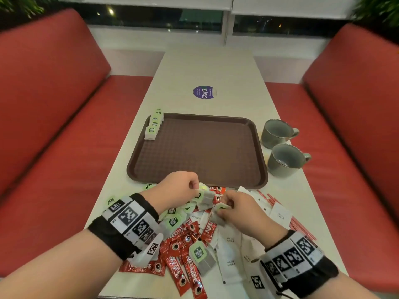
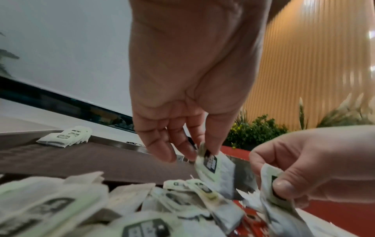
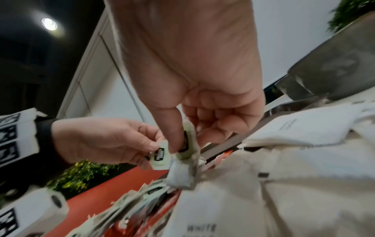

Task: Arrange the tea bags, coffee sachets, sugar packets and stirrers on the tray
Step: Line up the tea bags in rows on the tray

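- Pale laminate bench (image 1: 207, 67): long and narrow between two red seats (image 1: 49, 87); we log a round purple sticker (image 1: 204, 92) on its far half.
- Brown textured tray (image 1: 254, 130): in the middle of the bench, beyond both hands; a row of tea bags (image 1: 153, 125) with green tags lies overlapping along its far left rim, the rest of its floor bare.
- Two grey mugs (image 1: 278, 133): on the bench just to the right of the tray, one nearer than the other, handles pointing right.
- Mixed heap (image 1: 190, 240) on the bench on the near side of the tray: we count red coffee sachets (image 1: 193, 275) towards the near left, white sugar packets (image 1: 230, 262) at the middle and right, loose tea bags over the top, and red-striped stirrers (image 1: 302, 227) at the right edge.
- Left hand (image 1: 176, 190): above the heap at the tray's near rim; its grip pinches a tea bag (image 2: 214, 165) by the tag between thumb and forefinger, the pouch hanging down, the other fingers loosely curled.
- Right hand (image 1: 239, 212): just to the right of the left hand, well clear of the tray; its grip pinches a second tea bag (image 3: 187, 144) by the tag between thumb and curled fingers, the pouch dangling over the heap.
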`<state>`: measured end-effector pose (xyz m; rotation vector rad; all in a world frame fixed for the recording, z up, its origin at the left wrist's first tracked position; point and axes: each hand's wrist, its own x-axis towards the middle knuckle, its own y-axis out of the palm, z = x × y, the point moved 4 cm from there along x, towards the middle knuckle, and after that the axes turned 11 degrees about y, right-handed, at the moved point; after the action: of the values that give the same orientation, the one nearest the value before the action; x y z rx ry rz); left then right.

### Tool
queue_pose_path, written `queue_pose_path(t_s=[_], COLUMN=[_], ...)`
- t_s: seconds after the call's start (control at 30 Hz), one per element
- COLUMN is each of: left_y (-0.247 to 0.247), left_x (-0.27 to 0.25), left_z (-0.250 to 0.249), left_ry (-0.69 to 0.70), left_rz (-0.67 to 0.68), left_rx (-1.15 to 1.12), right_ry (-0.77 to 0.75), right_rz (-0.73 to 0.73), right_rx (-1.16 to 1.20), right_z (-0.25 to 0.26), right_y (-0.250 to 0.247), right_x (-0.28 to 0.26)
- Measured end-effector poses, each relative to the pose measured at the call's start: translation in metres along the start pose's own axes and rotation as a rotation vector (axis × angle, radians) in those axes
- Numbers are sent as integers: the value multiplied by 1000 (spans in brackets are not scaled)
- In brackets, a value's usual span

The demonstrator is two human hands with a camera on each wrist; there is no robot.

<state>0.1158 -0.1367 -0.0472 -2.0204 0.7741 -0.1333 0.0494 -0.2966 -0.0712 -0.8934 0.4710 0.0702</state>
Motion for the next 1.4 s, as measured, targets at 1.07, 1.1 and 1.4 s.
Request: queue_pose_path(t_s=[1.07, 1.1, 1.4], left_y=[-96, -96, -94], left_x=[-121, -123, -124], left_z=[158, 160, 168], left_ry=[-247, -243, -234], left_rz=[-826, -837, -841], left_rx=[-622, -630, -647], right_ry=[23, 32, 93], right_rz=[116, 115, -44], right_rx=[256, 259, 19], right_z=[222, 223, 227], right_y=[55, 57, 66], right_x=[238, 242, 267])
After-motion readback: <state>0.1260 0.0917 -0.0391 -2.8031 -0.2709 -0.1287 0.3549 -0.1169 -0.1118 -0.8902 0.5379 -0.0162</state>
